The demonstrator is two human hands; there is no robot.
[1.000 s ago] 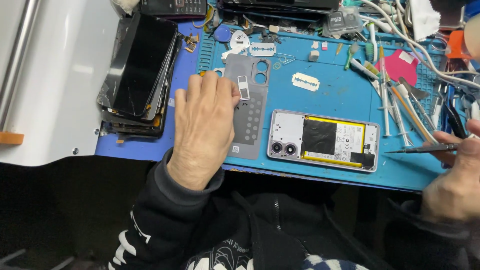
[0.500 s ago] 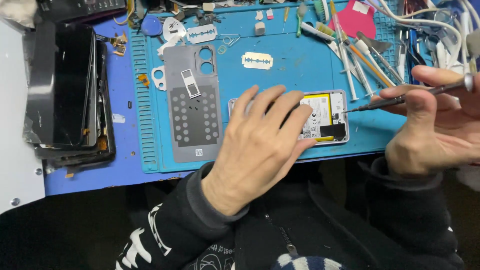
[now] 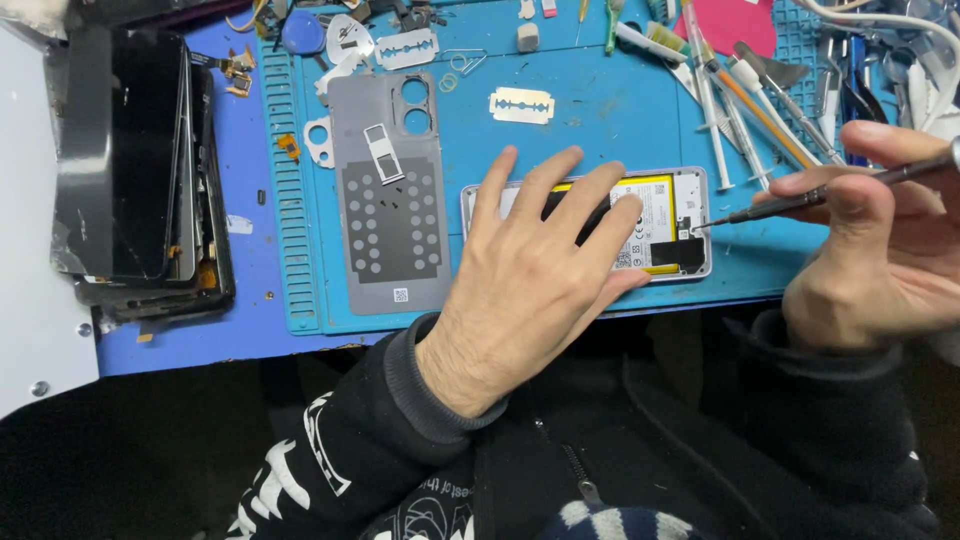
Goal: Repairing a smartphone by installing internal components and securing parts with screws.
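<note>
- The left hand (image 3: 530, 285) lies flat, fingers spread wide and gripping nothing, palm down on the opened phone (image 3: 672, 225), covering its left half.
- The opened phone rests on the blue work mat (image 3: 590, 135), just right of the picture's centre; its yellow-edged battery and white frame show at 2 o'clock from the left hand's knuckles.
- The right hand (image 3: 875, 250) sits at 3 o'clock from the phone, thumb and fingers pinched shut around a slim dark screwdriver (image 3: 800, 200).
- The screwdriver's tip touches the phone's right edge, at 9 o'clock from the right hand.
- A grey back cover (image 3: 385, 200) with camera cut-outs lies flat on the mat, at 9 o'clock from the phone and just beside the left hand's fingers.
- A razor blade (image 3: 521, 104) lies at 12 o'clock from the left hand's fingertips; a second blade (image 3: 407, 47) sits at 11 o'clock, near the cover's top.
- A stack of dark phone screens (image 3: 140, 170) stands at 9 o'clock, off the mat's left edge.
- Syringes and picks (image 3: 735, 90) are scattered at 1 o'clock from the phone.
</note>
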